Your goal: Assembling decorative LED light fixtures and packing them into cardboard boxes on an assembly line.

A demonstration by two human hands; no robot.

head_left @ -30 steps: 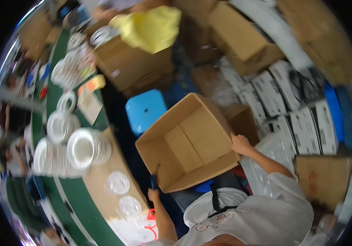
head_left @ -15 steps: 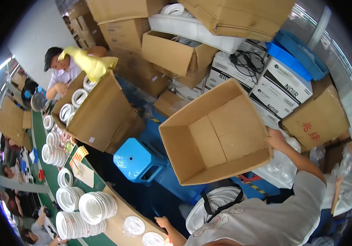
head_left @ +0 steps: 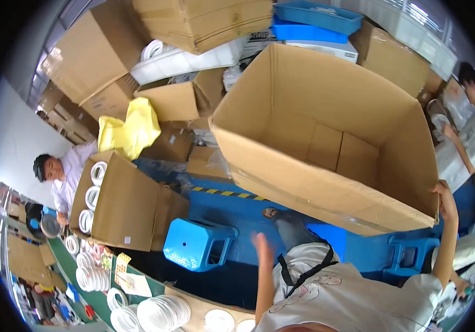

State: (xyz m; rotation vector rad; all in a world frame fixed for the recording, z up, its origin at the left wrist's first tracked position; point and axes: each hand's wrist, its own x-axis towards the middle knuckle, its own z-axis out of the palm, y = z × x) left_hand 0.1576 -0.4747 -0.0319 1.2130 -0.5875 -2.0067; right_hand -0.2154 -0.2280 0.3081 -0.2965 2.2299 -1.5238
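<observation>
A large empty cardboard box point(head_left: 331, 138) is held up in front of me, tilted with its open side toward me. My right hand point(head_left: 445, 202) grips its lower right corner, arm stretched upward. My left hand point(head_left: 261, 243) is off the box, raised in the air below its near edge, fingers apart and blurred, holding nothing. Below it is my white shirt with a black strap point(head_left: 304, 268).
A blue plastic stool point(head_left: 199, 243) stands on the blue floor at my left, a second stool point(head_left: 409, 252) at my right. A carton of white rings point(head_left: 121, 205), a person in white point(head_left: 63, 177), plate stacks point(head_left: 160, 312), piled cartons and another person point(head_left: 464, 138) surround me.
The box has risen and come closer, now filling the upper right. My left hand has let go of its lower edge; only my right hand still holds it. My view has turned.
</observation>
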